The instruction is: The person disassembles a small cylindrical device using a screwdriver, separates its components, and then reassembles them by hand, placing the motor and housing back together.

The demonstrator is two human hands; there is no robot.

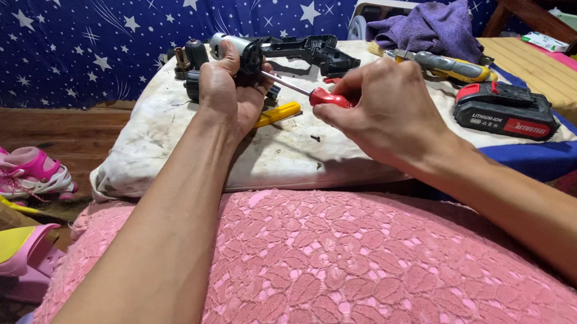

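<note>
Motor (241,50) sat clenched in your left hand (226,93), raised above the white cushion (157,151). Your right hand (377,112) gripped the red-handled screwdriver (309,91), tip at the motor's end. That metal body looked heavy, rigid and smooth; holding it around the barrel seemed safest. A battery pack (505,110) lay right of the cushion.
</note>
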